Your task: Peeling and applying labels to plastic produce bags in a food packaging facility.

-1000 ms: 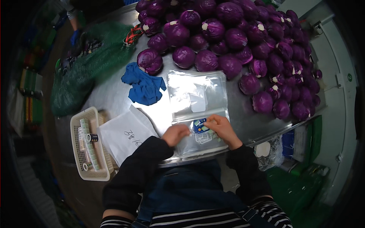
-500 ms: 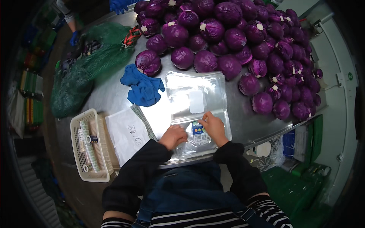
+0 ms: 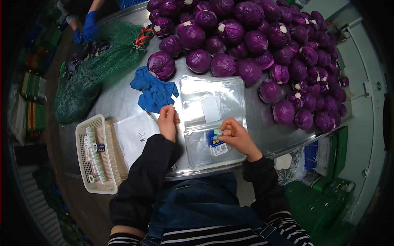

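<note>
My right hand point(image 3: 240, 137) is closed, thumb and fingers pinching small green-and-white stickers point(image 3: 218, 132). It hovers over a stack of clear plastic bags point(image 3: 193, 98) lying on the metal table. A blue-and-white printed label point(image 3: 219, 149) sits on the near half of the top bag, and a pale blank panel point(image 3: 211, 110) shows further up. My left hand point(image 3: 167, 124) is raised beside the bags' left edge, fingertips pinched together just below a crumpled blue cloth point(image 3: 154, 91). Whatever it holds is too small to make out. Under its forearm lies a white sheet with handwriting point(image 3: 133, 137).
Red cabbages point(image 3: 250, 69) are heaped along the far and right side. At the left stand a green mesh sack point(image 3: 76, 100) and a cream basket point(image 3: 113, 189) with rolls of stickers point(image 3: 96, 156). A co-worker's blue-gloved hand point(image 3: 89, 26) is at the sack's far end.
My left hand has moved from the bag up and left toward the cloth. The right hand has lifted slightly, with green stickers now showing in its fingers. The co-worker's gloved hands have shifted at the sack.
</note>
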The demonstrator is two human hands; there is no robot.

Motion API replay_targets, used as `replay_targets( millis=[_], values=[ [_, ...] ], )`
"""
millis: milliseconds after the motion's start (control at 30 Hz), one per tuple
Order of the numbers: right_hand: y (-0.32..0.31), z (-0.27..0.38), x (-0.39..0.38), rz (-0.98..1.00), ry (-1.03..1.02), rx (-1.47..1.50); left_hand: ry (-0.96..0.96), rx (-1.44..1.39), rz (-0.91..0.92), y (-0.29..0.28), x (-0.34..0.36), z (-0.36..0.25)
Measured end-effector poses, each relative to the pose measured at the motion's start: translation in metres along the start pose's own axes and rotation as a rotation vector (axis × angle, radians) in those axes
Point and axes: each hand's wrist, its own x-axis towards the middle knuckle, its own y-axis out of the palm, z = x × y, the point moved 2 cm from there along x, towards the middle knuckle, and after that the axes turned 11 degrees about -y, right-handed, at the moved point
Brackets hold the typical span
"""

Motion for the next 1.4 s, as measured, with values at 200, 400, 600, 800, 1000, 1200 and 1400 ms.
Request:
replay_targets(
  millis=[200, 400, 600, 800, 1000, 1200, 1400],
  values=[
    [-0.006, -0.069, 0.017, 0.113, -0.065, -1.05, 0.602, 0.929, 0.753, -0.005, -0.063, 0.038],
    [-0.014, -0.063, 0.018, -0.042, -0.121, -1.165, 0.659, 1.218, 0.806, -0.011, -0.06, 0.065],
    [-0.005, -0.002, 0.009, -0.16, 0.011, -0.03, 0.004, 0.452, 0.333, -0.011, -0.022, 0.039],
    [-0.003, -0.064, 0.02, 0.1, -0.037, -0.896, 0.313, 0.678, 0.331, -0.007, -0.037, 0.019],
    [0.003, -0.087, 0.032, 0.116, -0.049, -1.496, 0.757, 1.255, 0.862, -0.017, -0.056, 0.062],
    [-0.011, -0.025, 0.028, -0.013, 0.042, -1.011, 0.339, 0.966, 0.731, -0.015, -0.036, 0.066],
    [0.0, -0.027, 0.025, 0.036, -0.004, -0.457, 0.142, 0.437, 0.127, -0.021, -0.011, 0.032]
  ],
)
